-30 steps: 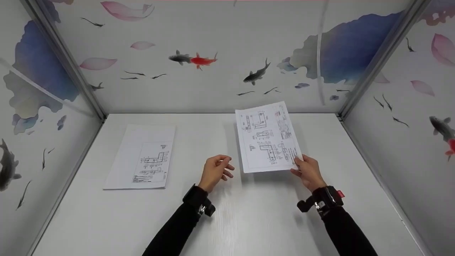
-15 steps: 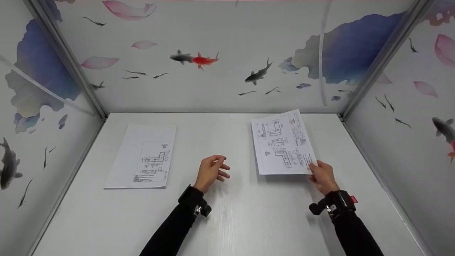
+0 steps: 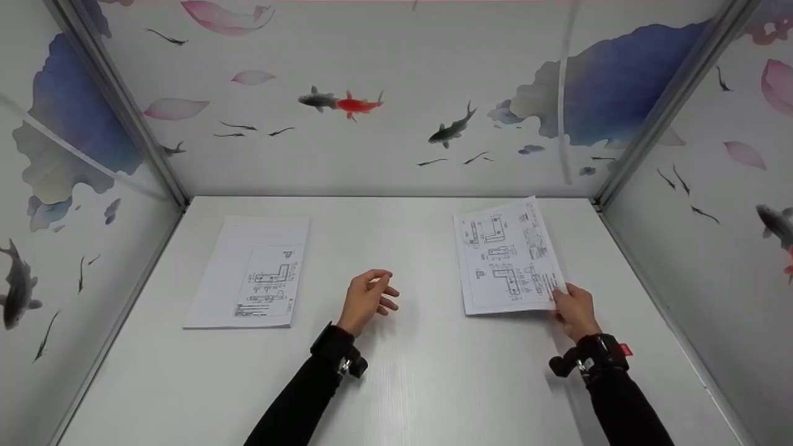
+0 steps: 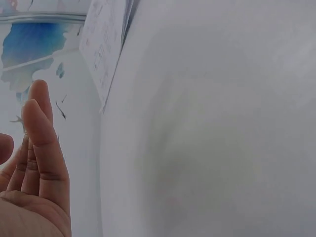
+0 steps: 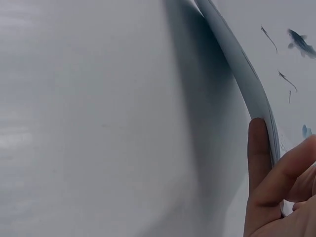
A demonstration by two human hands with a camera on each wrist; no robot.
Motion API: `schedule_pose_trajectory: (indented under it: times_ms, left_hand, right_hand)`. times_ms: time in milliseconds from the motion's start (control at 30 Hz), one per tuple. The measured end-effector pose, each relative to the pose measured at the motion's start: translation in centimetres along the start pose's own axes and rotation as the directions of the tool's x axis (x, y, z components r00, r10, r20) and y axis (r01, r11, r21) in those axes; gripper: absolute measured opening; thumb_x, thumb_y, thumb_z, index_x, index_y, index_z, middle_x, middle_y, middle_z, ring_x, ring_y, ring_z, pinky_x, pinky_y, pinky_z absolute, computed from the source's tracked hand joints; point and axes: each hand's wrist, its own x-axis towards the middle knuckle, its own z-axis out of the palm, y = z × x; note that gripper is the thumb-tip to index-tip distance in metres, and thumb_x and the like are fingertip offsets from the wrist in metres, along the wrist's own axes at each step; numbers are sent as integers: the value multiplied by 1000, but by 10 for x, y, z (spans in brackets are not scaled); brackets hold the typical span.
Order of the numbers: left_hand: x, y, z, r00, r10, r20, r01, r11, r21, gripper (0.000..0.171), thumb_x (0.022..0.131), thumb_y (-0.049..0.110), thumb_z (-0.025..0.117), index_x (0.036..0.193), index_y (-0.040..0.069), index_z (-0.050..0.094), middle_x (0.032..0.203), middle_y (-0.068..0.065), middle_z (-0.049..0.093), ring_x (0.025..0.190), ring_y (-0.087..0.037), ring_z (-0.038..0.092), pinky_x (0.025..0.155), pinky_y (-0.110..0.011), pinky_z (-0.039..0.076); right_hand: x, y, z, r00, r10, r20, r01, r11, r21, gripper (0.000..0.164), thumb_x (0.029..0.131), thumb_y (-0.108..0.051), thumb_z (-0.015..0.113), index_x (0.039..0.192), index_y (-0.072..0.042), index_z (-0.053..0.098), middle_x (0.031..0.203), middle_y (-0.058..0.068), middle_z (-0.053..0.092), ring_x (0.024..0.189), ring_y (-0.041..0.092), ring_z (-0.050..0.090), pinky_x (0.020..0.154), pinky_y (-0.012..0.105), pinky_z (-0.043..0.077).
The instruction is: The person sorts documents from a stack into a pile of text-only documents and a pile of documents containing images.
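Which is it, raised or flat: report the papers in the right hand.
Raised near the right hand: its wrist view shows the papers bowed, a shadow beneath. Elsewhere, cannot tell.

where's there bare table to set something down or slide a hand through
The table is bare between the left sleeve and right sleeve; beyond the left hand, between the paper stack and held sheets; and on the near side of that stack. It is crowded at right, where the right hand grips the sheets.

table [image 3: 403,387] looks smooth, lightly glossy; stack [image 3: 248,272] on its left, sheets [image 3: 511,260] at its right: both matt paper.
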Motion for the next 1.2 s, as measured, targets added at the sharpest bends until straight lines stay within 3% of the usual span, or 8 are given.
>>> schedule_pose_trajectory:
  times_ms: [267, 500, 733, 933, 1200]
  left_hand:
    - [0, 0, -1, 1000, -13, 4, 13, 1000, 5, 31, 103, 24, 51, 125, 4, 59, 99, -29, 70, 65, -23, 72, 54, -25, 55]
    - [-1, -1, -1, 1000, -9, 2, 9, 1000, 0, 30, 103, 23, 50, 125, 3, 58, 99, -30, 69, 64, -23, 72, 52, -26, 54]
    - [-1, 0, 1, 1000, -14, 12, 14, 1000, -5, 31, 103, 24, 50, 126, 4, 58, 98, -27, 70, 65, -22, 72, 53, -26, 54]
    - [-1, -1, 0, 1000, -10, 15, 10, 1000, -18, 33, 102, 24, 52, 127, 3, 57, 100, -31, 69, 68, -30, 73, 53, -26, 54]
    - [-3, 3, -1, 999, -17, 30, 18, 1000, -24, 33, 103, 18, 49, 133, 2, 53, 102, -32, 68, 77, -43, 71, 58, -35, 57]
  right_hand:
    - [6, 4, -8, 998, 66, -20, -66, 997, -34, 54, 104, -14, 38, 153, 2, 22, 135, 17, 46, 91, 13, 55, 66, 22, 53]
    - [8, 5, -11, 997, 72, -21, -73, 996, -60, 54, 104, -14, 40, 153, 1, 25, 137, 17, 46, 95, 15, 55, 69, 22, 54]
    - [8, 8, -11, 994, 68, -80, -73, 995, -70, 57, 102, -12, 45, 155, -3, 24, 145, 20, 39, 104, 20, 51, 67, 22, 54]
    - [9, 7, -10, 993, 40, -115, -53, 992, -114, 61, 98, -9, 45, 155, -7, 24, 145, 22, 38, 102, 22, 52, 65, 23, 55]
    - [7, 5, -7, 985, 40, -167, -56, 994, -97, 60, 99, -25, 47, 152, -4, 31, 145, 20, 42, 109, 23, 50, 65, 21, 53]
